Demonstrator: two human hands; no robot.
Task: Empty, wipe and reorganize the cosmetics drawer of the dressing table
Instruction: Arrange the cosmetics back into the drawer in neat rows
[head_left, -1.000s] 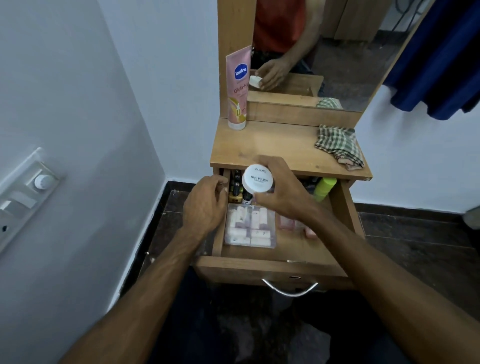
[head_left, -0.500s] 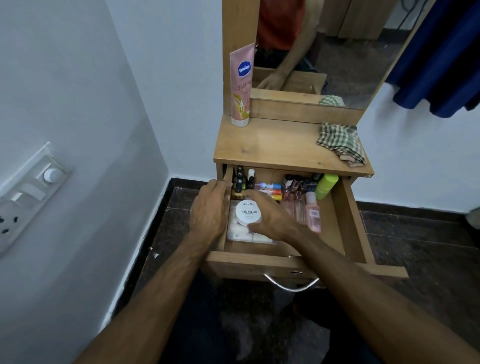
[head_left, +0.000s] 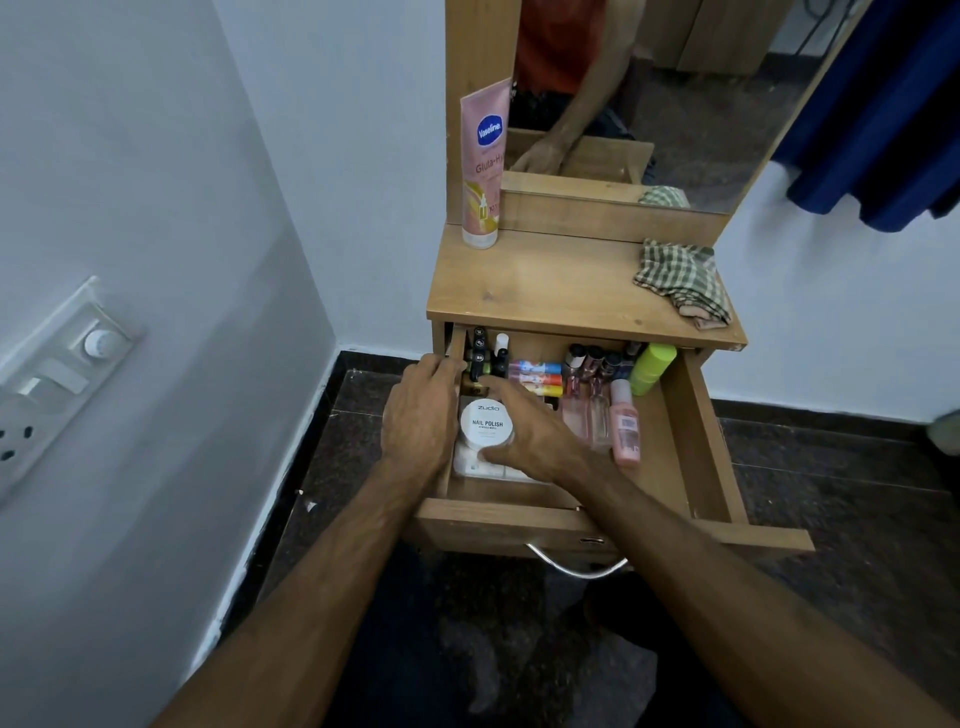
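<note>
The right hand (head_left: 535, 436) pinches the nail polish jar (head_left: 487, 422) inside the drawer (head_left: 691, 441); the left hand (head_left: 421, 415), fingers curled, rests on the drawer's left wall. Seat the jar flat before letting go.

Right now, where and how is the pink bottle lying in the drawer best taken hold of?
Pinch the pink bottle across its body from above. It lies flat, its cap toward the drawer's back, with bare drawer floor on its right and clear bottles close on its left.
</note>
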